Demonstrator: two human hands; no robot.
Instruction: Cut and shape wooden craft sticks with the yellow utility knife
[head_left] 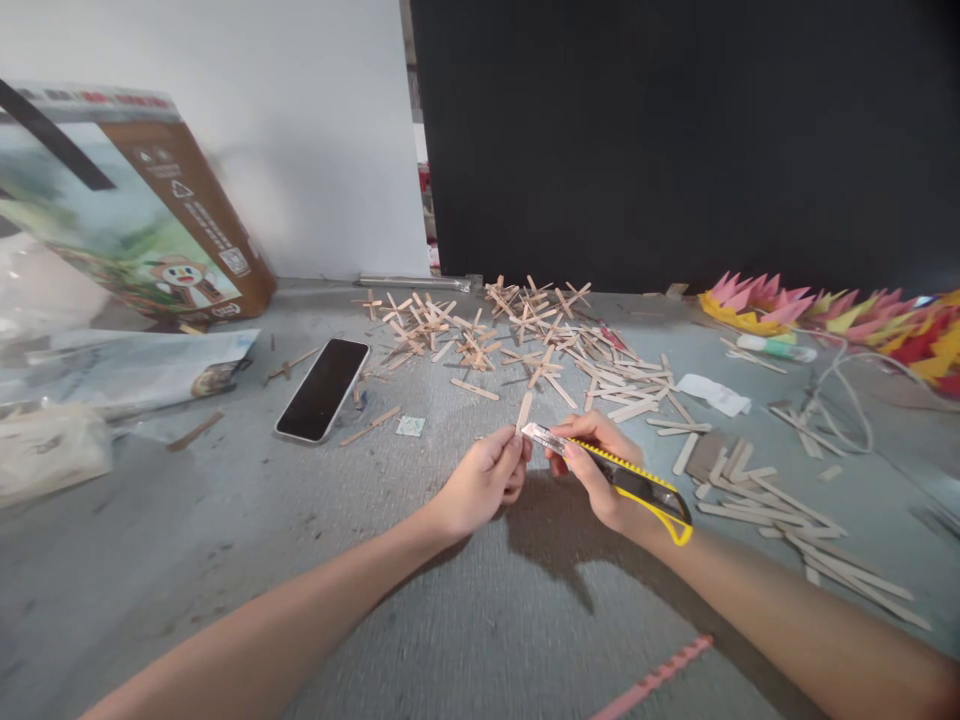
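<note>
My left hand (484,482) is closed on a small wooden stick (524,408), whose upper end sticks up above the fingers. My right hand (600,465) grips a yellow and black utility knife (637,482), its metal tip pointing left at the stick beside my left fingertips. Beyond both hands lies a pile of crossed wooden sticks (431,325). Loose flat sticks (780,515) are scattered to the right of my right hand.
A black phone (324,390) lies left of my hands, near a small square packet (410,426). At the left stand a printed box (187,220) and plastic bags (49,450). Pink and yellow paper shapes (757,300), a glue stick (776,347) and a white cable lie right. A pink strip (656,678) is nearest.
</note>
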